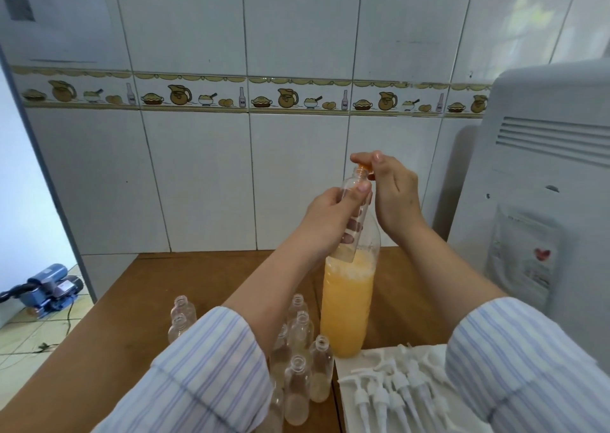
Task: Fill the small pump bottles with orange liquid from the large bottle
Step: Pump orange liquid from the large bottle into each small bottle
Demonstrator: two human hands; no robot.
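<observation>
While the large bottle (348,304) stands upright on the wooden table (138,287), its lower part is seen to be filled with orange liquid, with foam at the liquid's surface and a clear, empty section above. A small clear bottle (355,208) is held tilted in front of the large bottle's upper section, with its open neck uppermost. This small bottle is gripped around its body by the left hand (333,218), whose fingers are curled round it. A small orange cap (363,168) is pinched at the top between the thumb and fingers of the right hand (392,192); whether this cap belongs to the large bottle cannot be determined, since the large bottle's neck is hidden behind the hands. Both forearms are covered to below the elbow by striped sleeves (211,373).

A group of empty small bottles (302,360) is set upright on the table just beside the base of the large bottle, on its left, all without tops. Two further empty bottles (182,320) are placed a little apart, further to the left. White pump heads (392,389) are laid in rows on a white sheet (350,409) to the right of the bottle group, near the table's front edge. A white appliance (548,182) with a vent grille is positioned at the right, against the tiled wall (198,175). A blue machine (49,289) is visible on the floor at the far left.
</observation>
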